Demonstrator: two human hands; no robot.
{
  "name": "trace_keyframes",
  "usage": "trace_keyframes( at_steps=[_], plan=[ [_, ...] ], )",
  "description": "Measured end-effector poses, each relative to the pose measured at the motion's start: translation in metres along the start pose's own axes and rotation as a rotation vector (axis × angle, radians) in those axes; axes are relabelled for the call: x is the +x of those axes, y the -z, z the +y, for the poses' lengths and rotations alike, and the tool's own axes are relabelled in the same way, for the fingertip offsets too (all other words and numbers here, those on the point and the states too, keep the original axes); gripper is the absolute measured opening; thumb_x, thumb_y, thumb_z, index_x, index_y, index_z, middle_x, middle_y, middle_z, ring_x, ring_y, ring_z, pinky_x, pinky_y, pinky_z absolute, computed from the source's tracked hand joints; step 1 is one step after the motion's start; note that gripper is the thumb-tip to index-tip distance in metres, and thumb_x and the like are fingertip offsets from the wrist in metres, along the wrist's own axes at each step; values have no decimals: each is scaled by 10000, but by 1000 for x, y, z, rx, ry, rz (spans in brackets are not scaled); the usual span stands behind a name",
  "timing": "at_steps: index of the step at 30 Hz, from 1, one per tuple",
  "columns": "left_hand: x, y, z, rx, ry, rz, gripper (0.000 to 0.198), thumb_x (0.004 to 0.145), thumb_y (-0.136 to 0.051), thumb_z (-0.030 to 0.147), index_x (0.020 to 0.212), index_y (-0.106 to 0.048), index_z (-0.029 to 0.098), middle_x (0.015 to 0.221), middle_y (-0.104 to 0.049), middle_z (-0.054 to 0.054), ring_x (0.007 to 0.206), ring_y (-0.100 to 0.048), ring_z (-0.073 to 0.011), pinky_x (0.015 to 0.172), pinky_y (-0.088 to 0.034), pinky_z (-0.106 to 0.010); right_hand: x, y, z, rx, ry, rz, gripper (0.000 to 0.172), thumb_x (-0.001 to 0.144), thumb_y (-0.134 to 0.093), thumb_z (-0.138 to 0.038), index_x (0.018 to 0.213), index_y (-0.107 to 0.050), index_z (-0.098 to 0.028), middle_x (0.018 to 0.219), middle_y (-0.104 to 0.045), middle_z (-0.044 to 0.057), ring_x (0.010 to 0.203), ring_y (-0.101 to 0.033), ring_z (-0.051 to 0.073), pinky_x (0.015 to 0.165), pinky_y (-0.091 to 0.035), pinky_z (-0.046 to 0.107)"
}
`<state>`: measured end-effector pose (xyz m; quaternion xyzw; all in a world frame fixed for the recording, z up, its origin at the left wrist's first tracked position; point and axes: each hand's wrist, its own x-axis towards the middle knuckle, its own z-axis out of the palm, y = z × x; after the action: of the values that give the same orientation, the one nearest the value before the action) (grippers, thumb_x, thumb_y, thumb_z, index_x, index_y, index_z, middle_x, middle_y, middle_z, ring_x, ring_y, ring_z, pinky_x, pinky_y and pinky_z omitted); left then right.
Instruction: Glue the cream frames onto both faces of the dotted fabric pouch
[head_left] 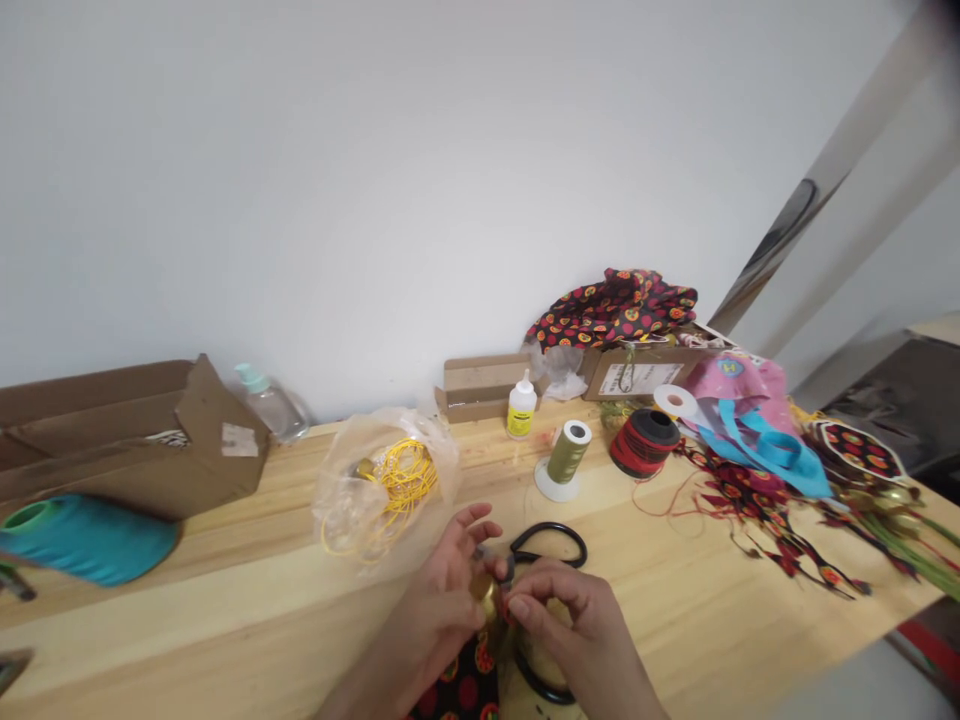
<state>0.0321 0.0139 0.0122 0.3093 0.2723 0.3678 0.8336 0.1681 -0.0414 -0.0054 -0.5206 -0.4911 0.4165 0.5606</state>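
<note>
Wooden table (240, 610) bears all; patterned black fabric (469, 690) at near edge under both hands; left hand (442, 590) half open, fingers spread, thumb and forefinger pinching small gold piece (486, 592); right hand (570, 610) curled narrow, fingertips meeting same gold piece; black scissors (551, 545) just behind hands; yellow cord in clear bag (386, 480) near, left.

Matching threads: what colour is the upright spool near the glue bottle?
Olive green thread spool on a white base, head view.
</note>
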Motion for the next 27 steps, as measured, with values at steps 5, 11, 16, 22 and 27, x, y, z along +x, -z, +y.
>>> trace_keyframes(
  at_steps=[5, 11, 16, 22, 27],
  plan=[
    [-3, -2, 4, -72, 2, 28, 505, 699, -605, 64, 1146, -437, 229, 1017, -528, -38, 901, -560, -136, 830, -420, -292, 0, 1, 1, -6, 77, -34, 86, 710, -634, -212, 633, -673, -216, 702, -636, 9, 701, -585, 130, 677, -449, 217],
    [-1, -3, 3, -26, -47, 28, 423, 747, -617, 173, 1142, -470, 205, 1033, -613, -75, 1023, -543, -165, 869, -404, -274, 2, -3, 4, -5, 38, -108, 79, 708, -632, -190, 659, -689, -216, 850, -639, 49, 824, -605, 169, 739, -464, 266],
    [1, -1, -1, 214, -88, 19, 448, 701, -667, 177, 1114, -500, 231, 1077, -625, -73, 996, -565, -174, 847, -427, -281, 3, -5, 5, -17, 47, -85, 75, 710, -635, -209, 691, -706, -228, 891, -649, 58, 867, -604, 181, 773, -457, 283],
    [0, -2, -5, 283, -78, 8, 527, 701, -667, 212, 1179, -447, 256, 1175, -582, -97, 957, -587, -177, 796, -452, -271, 4, -4, 8, 102, -15, -175, 84, 705, -645, -248, 672, -715, -215, 749, -672, 46, 733, -623, 169, 677, -480, 268],
    [-3, -6, -12, 289, -135, -43, 563, 659, -697, 192, 1166, -467, 281, 1190, -577, -89, 1075, -524, -213, 872, -424, -318, 1, 2, 4, 173, 64, -197, 80, 716, -638, -255, 713, -717, -241, 843, -685, 49, 805, -624, 180, 727, -481, 297]
  ],
)
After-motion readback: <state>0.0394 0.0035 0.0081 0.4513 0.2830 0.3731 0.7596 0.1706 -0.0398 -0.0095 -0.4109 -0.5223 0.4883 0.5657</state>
